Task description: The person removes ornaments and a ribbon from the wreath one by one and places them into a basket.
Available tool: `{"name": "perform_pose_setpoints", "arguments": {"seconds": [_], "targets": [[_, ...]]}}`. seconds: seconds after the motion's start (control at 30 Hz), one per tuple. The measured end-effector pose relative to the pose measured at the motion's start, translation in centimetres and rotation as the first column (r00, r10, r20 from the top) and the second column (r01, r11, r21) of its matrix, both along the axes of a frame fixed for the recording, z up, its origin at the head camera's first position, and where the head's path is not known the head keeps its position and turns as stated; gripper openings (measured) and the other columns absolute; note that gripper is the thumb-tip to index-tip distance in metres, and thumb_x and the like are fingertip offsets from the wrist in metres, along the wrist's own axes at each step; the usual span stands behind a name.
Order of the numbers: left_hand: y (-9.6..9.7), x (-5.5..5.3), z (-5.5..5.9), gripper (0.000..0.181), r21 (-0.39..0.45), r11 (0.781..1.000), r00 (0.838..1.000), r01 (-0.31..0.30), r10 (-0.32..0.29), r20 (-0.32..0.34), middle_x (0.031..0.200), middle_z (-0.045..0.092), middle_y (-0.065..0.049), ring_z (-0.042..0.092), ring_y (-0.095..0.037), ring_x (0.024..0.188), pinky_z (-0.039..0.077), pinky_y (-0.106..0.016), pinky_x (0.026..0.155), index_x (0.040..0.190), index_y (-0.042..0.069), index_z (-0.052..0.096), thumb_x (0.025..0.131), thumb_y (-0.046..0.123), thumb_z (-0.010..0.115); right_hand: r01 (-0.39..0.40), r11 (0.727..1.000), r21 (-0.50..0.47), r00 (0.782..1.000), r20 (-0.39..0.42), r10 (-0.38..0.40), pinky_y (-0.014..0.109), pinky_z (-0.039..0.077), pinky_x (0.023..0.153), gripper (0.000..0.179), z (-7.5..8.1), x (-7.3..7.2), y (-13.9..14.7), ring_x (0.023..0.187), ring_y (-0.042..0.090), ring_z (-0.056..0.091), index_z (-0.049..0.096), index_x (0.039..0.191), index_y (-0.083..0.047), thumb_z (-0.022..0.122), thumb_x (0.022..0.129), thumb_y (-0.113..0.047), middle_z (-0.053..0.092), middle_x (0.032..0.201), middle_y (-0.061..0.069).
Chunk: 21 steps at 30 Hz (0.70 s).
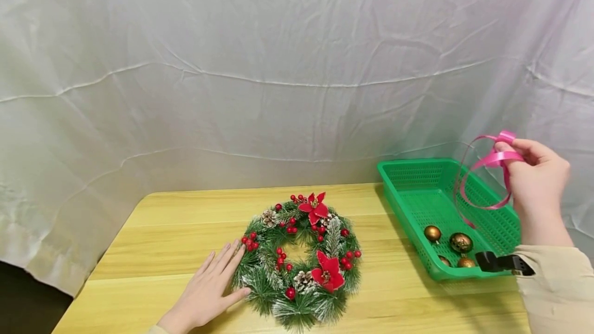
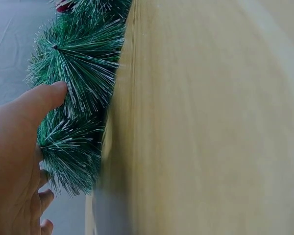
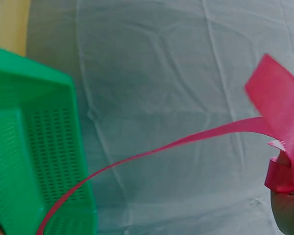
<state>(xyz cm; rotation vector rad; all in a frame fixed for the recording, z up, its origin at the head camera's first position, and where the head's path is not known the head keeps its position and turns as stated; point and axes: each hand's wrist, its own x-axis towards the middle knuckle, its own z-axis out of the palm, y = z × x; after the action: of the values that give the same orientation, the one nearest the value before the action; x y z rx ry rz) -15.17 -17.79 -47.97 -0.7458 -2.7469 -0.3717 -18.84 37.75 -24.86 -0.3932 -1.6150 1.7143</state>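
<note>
A green pine wreath (image 1: pixel 297 305) with red poinsettias, red berries and pinecones lies flat on the table. My left hand (image 1: pixel 211 285) rests at its left side, fingers straight, touching the needles. From the left wrist view, the thumb (image 2: pixel 51 98) lies against the wreath's green tufts (image 2: pixel 81 63). Raised over the basket's right side, my right hand (image 1: pixel 538 177) pinches a pink ribbon (image 1: pixel 506 156) between thumb and fingers. The ribbon hangs in loops, and in the right wrist view a long strip of ribbon (image 3: pixel 186 139) trails down toward the basket.
A green plastic basket (image 1: pixel 403 220) stands at the table's right, holding several bronze-gold ball ornaments (image 1: pixel 461 242). The wooden table (image 1: pixel 153 251) has its left edge in view. A grey-white cloth (image 1: pixel 260 117) hangs behind and at both sides.
</note>
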Motion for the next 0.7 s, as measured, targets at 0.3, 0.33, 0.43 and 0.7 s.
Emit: {"name": "perform_pose_setpoints", "arguments": {"seconds": [0.3,0.33,0.43,0.7], "targets": [[-0.1,0.1,0.0,0.085,0.004,1.0,1.0,0.003,-0.003,-0.008,0.157,0.016,-0.006,0.024,-0.029,0.141,-0.002,-0.035,0.116,0.15,0.01,0.03,0.089,0.065,0.048,-0.159,0.924,0.347,0.965,0.252,0.072,0.011,0.046,0.048,0.015,-4.4,-0.3,1.3,0.06,-0.003,0.055,0.071,0.084,-0.032,0.072,0.086,-0.016,0.062,0.067,-0.021],[-0.1,0.1,0.0,0.085,0.005,1.0,1.0,0.003,-0.003,-0.009,0.157,0.016,-0.006,0.024,-0.029,0.141,-0.002,-0.035,0.116,0.15,0.01,0.03,0.088,0.065,0.048,-0.182,0.918,0.353,0.961,0.262,0.09,0.011,0.046,0.049,0.017,-4.8,-0.4,1.5,0.06,-0.004,0.056,0.07,0.084,-0.032,0.071,0.086,-0.016,0.063,0.067,-0.021],[0.0,0.1,0.0,0.085,0.009,1.0,1.0,0.005,-0.005,-0.015,0.157,0.017,-0.006,0.025,-0.03,0.14,-0.003,-0.034,0.115,0.15,0.01,0.03,0.088,0.065,0.049,-0.268,0.893,0.362,0.945,0.28,0.171,0.011,0.047,0.052,0.025,-5.7,-0.4,1.8,0.062,-0.004,0.059,0.068,0.085,-0.033,0.066,0.089,-0.008,0.064,0.07,-0.021],[-0.1,0.1,-0.2,0.086,0.001,1.0,1.0,0.005,-0.005,-0.009,0.158,0.015,-0.005,0.023,-0.028,0.141,-0.004,-0.034,0.115,0.151,0.011,0.028,0.088,0.066,0.048,-0.505,0.811,0.296,0.852,0.322,0.413,0.014,0.051,0.06,0.026,-7.2,-0.2,2.2,0.064,0.007,0.068,0.066,0.094,-0.029,0.059,0.093,-0.004,0.068,0.077,-0.011]]}}
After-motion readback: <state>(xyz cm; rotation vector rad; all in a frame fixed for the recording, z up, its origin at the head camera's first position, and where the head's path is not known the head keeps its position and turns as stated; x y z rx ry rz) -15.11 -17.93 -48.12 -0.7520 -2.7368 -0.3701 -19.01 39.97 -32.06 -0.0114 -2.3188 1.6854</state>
